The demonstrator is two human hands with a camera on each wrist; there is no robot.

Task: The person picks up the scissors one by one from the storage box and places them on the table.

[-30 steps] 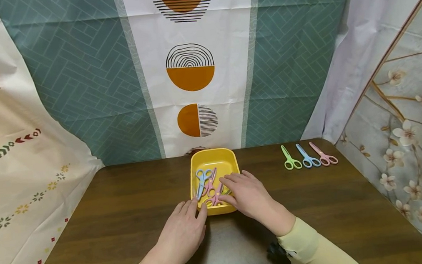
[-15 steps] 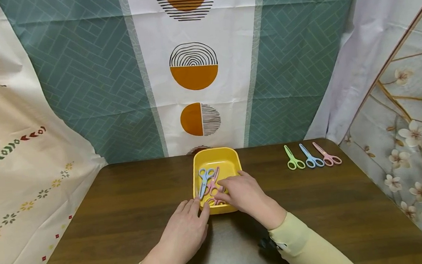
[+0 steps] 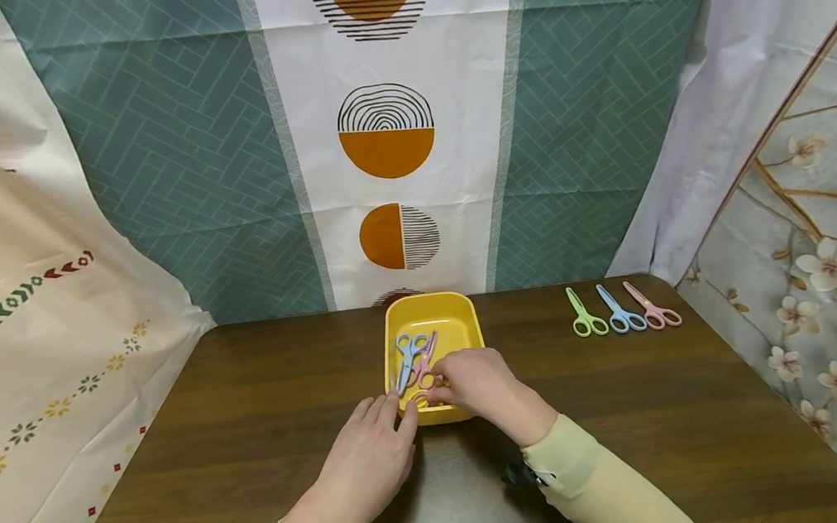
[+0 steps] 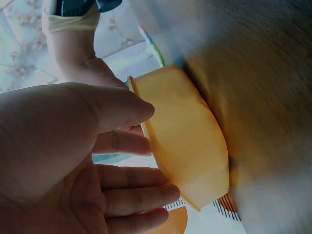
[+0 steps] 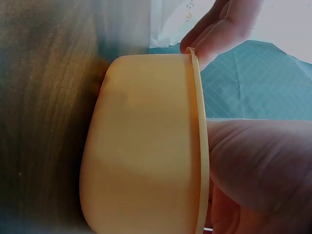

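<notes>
A yellow tray (image 3: pixel 390 322) stands at the middle of the table, holding several small scissors. Inside lie blue scissors (image 3: pixel 406 362), point toward the front, crossing pink scissors (image 3: pixel 430 345). More pink scissors are at the front of the tray, partly under my right hand (image 3: pixel 477 381). That hand reaches over the right rim with fingers bent down into the tray; I cannot tell whether it grips the front pink scissors. My left hand (image 3: pixel 366 449) rests its straight fingertips at the tray's front left corner. In the left wrist view its thumb (image 4: pixel 129 107) lies against the tray's outer wall.
Green scissors (image 3: pixel 589 326), blue scissors (image 3: pixel 627 323) and pink scissors (image 3: pixel 663 318) lie in a row at the table's back right. A patterned cloth (image 3: pixel 410 162) hangs behind the dark wooden table (image 3: pixel 271 374), with flowered cloths on both sides.
My right hand has shifted left and deeper into the tray, its fingers bending more and covering more of the front pink scissors. The left hand stays at the tray's corner. The view has turned slightly left.
</notes>
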